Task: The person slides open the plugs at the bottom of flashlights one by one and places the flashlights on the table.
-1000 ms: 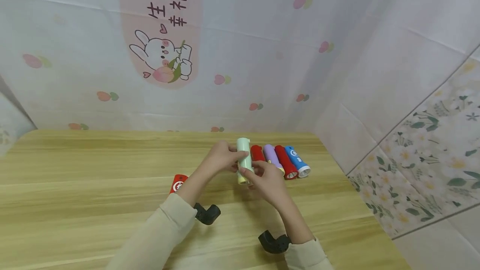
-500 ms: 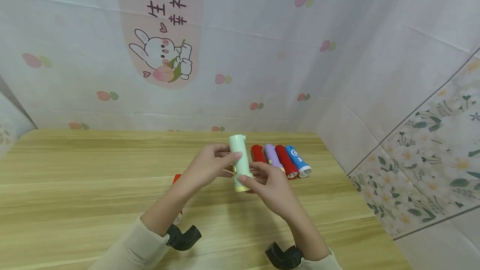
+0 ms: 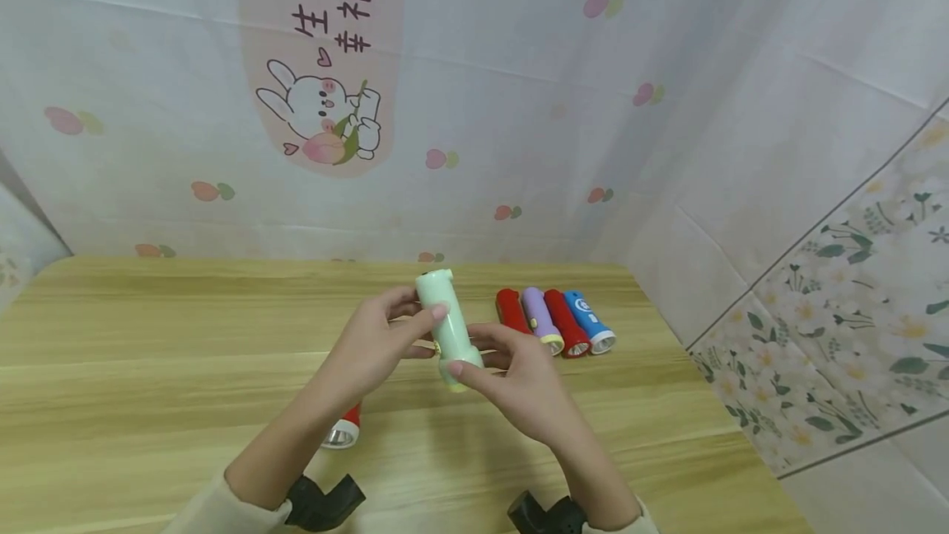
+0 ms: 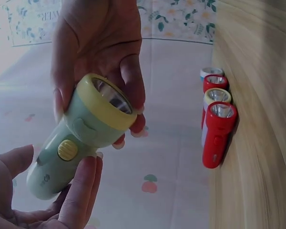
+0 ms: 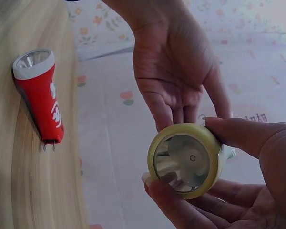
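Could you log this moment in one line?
left hand: holds green flashlight by barrel | right hand: holds its lamp end | flashlight row: four, on table | red-and-white flashlight: apart, on table

White cloth point(image 3: 519, 105) with a sideways cartoon rabbit point(image 3: 306, 102) hangs behind the wood-grain tabletop point(image 3: 185, 320). Off to the right slants a panel of pale flowers and green leaves point(image 3: 853, 311).

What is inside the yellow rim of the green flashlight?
The green flashlight shows a shiny reflector inside its yellow rim. Its green body hides whatever lies deeper.
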`<state>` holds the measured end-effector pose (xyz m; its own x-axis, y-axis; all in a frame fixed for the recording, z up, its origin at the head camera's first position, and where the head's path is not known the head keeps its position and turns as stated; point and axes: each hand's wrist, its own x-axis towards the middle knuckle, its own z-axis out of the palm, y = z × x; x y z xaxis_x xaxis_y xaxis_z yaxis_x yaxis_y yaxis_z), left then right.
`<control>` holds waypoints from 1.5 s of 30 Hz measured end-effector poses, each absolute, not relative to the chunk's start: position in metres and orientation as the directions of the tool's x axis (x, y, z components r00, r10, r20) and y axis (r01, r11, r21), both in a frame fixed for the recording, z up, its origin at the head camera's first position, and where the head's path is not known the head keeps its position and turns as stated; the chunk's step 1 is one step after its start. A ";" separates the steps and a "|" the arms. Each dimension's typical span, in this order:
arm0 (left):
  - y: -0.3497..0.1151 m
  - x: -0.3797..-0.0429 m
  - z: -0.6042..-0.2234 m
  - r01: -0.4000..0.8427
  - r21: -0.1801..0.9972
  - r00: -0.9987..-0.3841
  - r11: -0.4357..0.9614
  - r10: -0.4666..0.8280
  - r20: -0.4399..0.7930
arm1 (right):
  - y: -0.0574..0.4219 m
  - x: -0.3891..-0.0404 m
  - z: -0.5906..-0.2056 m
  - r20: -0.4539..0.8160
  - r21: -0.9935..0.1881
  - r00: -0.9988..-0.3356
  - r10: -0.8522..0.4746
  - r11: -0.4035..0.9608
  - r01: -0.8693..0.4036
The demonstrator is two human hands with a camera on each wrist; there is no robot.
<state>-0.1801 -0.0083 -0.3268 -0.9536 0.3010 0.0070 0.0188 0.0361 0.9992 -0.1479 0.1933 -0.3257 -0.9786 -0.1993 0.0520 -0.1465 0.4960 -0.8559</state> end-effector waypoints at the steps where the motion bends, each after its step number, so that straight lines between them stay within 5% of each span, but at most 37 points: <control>1: -0.009 -0.180 -0.327 0.019 0.999 -0.956 0.032 0.295 0.009 | 0.192 -0.148 -0.326 0.062 -0.851 -0.978 -0.199 0.501 -0.156; 45: -0.012 -0.164 -0.315 0.173 0.980 -0.905 0.101 0.409 0.118 | 0.188 -0.147 -0.339 0.257 -0.699 -0.934 -0.248 0.620 -0.357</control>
